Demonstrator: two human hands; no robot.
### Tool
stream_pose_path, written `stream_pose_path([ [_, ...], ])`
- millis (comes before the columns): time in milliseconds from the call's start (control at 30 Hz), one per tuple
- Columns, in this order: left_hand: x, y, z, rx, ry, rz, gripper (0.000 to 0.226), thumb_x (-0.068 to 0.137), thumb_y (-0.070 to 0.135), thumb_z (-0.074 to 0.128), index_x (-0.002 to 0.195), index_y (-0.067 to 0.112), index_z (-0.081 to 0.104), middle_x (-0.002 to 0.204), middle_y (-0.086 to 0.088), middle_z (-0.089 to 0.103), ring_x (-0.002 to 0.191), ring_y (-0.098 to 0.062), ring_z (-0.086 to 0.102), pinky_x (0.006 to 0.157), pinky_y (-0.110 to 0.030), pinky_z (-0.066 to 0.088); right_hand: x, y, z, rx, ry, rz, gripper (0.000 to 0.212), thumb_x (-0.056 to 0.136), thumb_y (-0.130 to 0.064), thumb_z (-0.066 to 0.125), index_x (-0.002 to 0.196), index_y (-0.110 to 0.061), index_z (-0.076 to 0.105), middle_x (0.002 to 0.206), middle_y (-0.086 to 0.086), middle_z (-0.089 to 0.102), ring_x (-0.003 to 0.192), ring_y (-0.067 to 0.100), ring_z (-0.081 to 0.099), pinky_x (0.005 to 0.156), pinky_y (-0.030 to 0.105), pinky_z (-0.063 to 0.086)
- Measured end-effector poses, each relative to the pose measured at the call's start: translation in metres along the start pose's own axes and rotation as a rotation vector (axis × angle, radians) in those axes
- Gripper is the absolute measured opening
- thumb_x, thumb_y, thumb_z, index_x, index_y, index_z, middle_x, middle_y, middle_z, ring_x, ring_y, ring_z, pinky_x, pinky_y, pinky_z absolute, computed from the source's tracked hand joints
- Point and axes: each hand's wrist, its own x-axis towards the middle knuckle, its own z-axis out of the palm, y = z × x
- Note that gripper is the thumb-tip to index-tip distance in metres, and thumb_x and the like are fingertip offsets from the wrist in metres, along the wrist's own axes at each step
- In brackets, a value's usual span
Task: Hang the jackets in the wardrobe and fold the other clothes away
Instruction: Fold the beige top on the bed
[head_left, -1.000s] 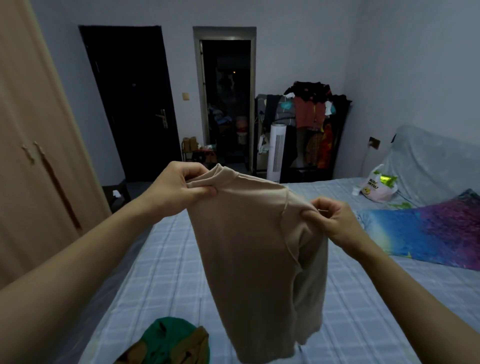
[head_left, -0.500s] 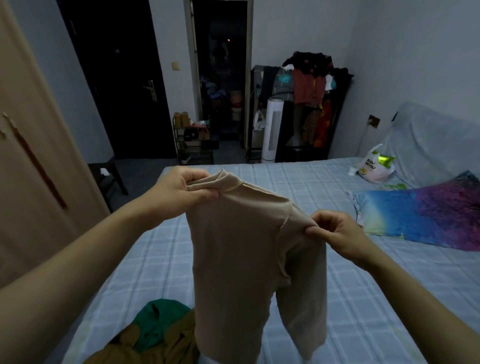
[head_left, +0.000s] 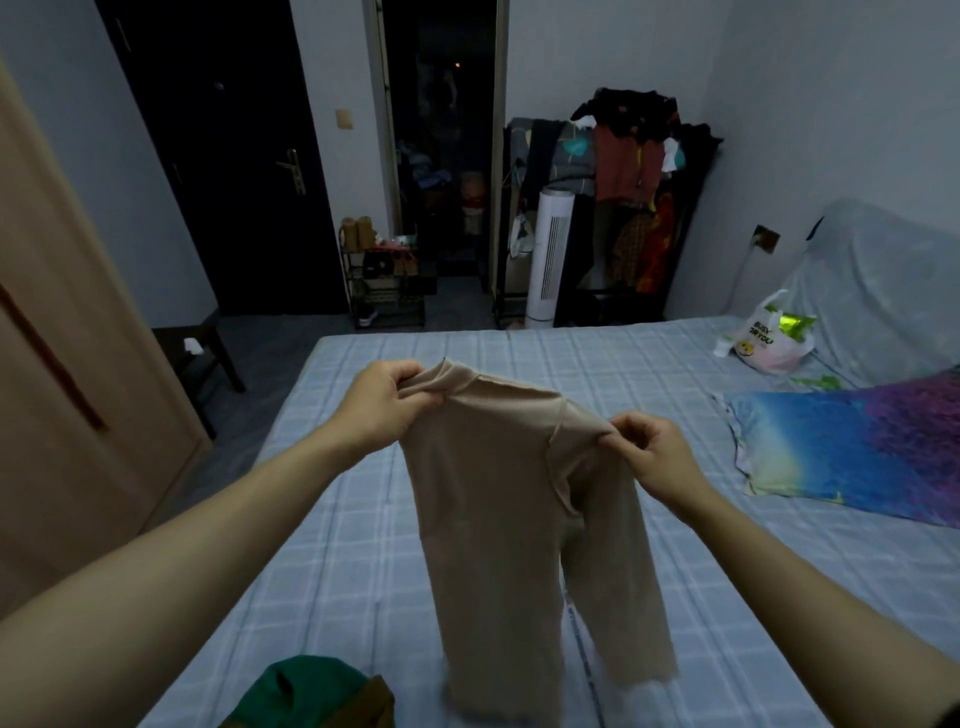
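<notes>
A beige long-sleeved top (head_left: 498, 519) hangs lengthwise over the bed (head_left: 597, 364), folded in half with a sleeve dangling on the right. My left hand (head_left: 382, 402) pinches its collar end. My right hand (head_left: 652, 449) pinches the shoulder. The hem touches the checked blue sheet near the front edge. A green and brown garment (head_left: 311, 696) lies bunched on the bed at the bottom left. The wooden wardrobe (head_left: 62, 364) stands with its doors closed on the left.
A colourful pillow (head_left: 852, 447) and a white plastic bag (head_left: 769, 340) lie on the bed's right side. A clothes rack (head_left: 628, 171) piled with garments, a white tower fan (head_left: 550, 254), a shoe shelf (head_left: 387, 280) and a dark stool (head_left: 200, 348) stand beyond the bed.
My view has tilted down and both hands have lowered the beige top toward the bed; its hem now reaches the sheet. The grips are unchanged.
</notes>
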Motion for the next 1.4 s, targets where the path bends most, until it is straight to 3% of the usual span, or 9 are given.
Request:
stream_pose_path([
  [200, 0.029, 0.027, -0.017, 0.021, 0.207, 0.243, 0.003, 0.09, 0.016, 0.069, 0.087, 0.018, 0.069, 0.081, 0.002, 0.069, 0.077, -0.009, 0.064, 0.065, -0.023, 0.048, 0.051, -0.025, -0.019, 0.001, 0.107, -0.125, 0.005, 0.09, -0.007, 0.067, 0.093, -0.006, 0.071, 0.081, 0.008, 0.069, 0.07, 0.007, 0.06, 0.067, 0.019, 0.05],
  [433, -0.022, 0.033, -0.023, 0.083, 0.148, 0.372, 0.02, 0.085, 0.003, 0.067, 0.086, 0.023, 0.066, 0.082, 0.005, 0.065, 0.079, -0.008, 0.061, 0.071, -0.026, 0.047, 0.026, -0.044, -0.041, -0.034, 0.046, -0.199, 0.009, 0.089, -0.008, 0.069, 0.088, -0.017, 0.069, 0.079, -0.001, 0.067, 0.072, 0.014, 0.062, 0.069, 0.029, 0.051],
  [567, -0.089, 0.005, 0.007, 0.169, 0.056, 0.369, 0.026, 0.081, -0.001, 0.071, 0.082, 0.025, 0.063, 0.08, 0.01, 0.063, 0.078, 0.0, 0.059, 0.071, -0.018, 0.046, -0.035, -0.01, -0.027, -0.096, -0.03, -0.185, 0.019, 0.087, -0.012, 0.071, 0.083, -0.03, 0.067, 0.081, -0.007, 0.069, 0.075, 0.013, 0.065, 0.07, 0.027, 0.053],
  [633, -0.122, -0.019, 0.029, 0.194, -0.01, 0.362, 0.008, 0.08, 0.009, 0.068, 0.084, 0.016, 0.066, 0.082, 0.005, 0.064, 0.079, -0.006, 0.061, 0.071, -0.021, 0.048, -0.069, 0.016, -0.015, -0.142, -0.082, -0.161, 0.017, 0.085, -0.008, 0.072, 0.083, -0.024, 0.069, 0.082, -0.006, 0.07, 0.077, 0.015, 0.066, 0.072, 0.033, 0.054],
  [733, -0.179, -0.058, 0.065, 0.178, -0.132, 0.328, 0.009, 0.081, 0.021, 0.068, 0.085, 0.013, 0.068, 0.081, 0.005, 0.062, 0.075, -0.005, 0.058, 0.067, -0.016, 0.043, -0.133, 0.058, 0.002, -0.186, -0.177, -0.099, 0.014, 0.083, -0.009, 0.075, 0.084, -0.023, 0.07, 0.082, -0.009, 0.068, 0.079, 0.009, 0.064, 0.072, 0.034, 0.051],
  [900, -0.303, -0.13, 0.13, 0.077, -0.338, 0.23, 0.017, 0.081, 0.033, 0.063, 0.085, 0.017, 0.068, 0.08, 0.005, 0.062, 0.073, -0.01, 0.059, 0.065, -0.029, 0.047, -0.282, 0.123, 0.041, -0.235, -0.321, 0.011, 0.011, 0.08, -0.026, 0.08, 0.079, -0.029, 0.069, 0.081, -0.01, 0.064, 0.078, 0.005, 0.061, 0.07, 0.03, 0.049],
  [1033, -0.391, -0.17, 0.162, 0.064, -0.509, 0.214, 0.008, 0.08, 0.014, 0.066, 0.087, 0.018, 0.068, 0.082, 0.007, 0.06, 0.074, -0.005, 0.055, 0.064, -0.023, 0.044, -0.392, 0.154, 0.069, -0.313, -0.44, 0.068, 0.009, 0.082, -0.031, 0.077, 0.079, -0.03, 0.069, 0.087, -0.008, 0.063, 0.083, 0.01, 0.06, 0.077, 0.028, 0.048],
  [1167, -0.456, -0.197, 0.184, 0.09, -0.621, 0.253, 0.024, 0.076, 0.001, 0.066, 0.092, 0.02, 0.065, 0.089, 0.009, 0.057, 0.08, 0.001, 0.05, 0.071, -0.013, 0.038, -0.475, 0.174, 0.087, -0.411, -0.438, 0.076, 0.006, 0.083, -0.026, 0.076, 0.084, -0.023, 0.072, 0.091, -0.007, 0.064, 0.088, 0.012, 0.056, 0.079, 0.029, 0.048],
  [1400, -0.53, -0.249, 0.224, 0.288, -0.79, 0.319, 0.026, 0.079, 0.022, 0.053, 0.104, 0.026, 0.057, 0.102, 0.004, 0.055, 0.092, -0.02, 0.056, 0.073, -0.035, 0.047, -0.549, 0.2, 0.114, -0.578, -0.493, 0.051, 0.013, 0.078, -0.019, 0.08, 0.087, -0.024, 0.073, 0.096, -0.003, 0.065, 0.091, 0.021, 0.06, 0.074, 0.036, 0.051],
])
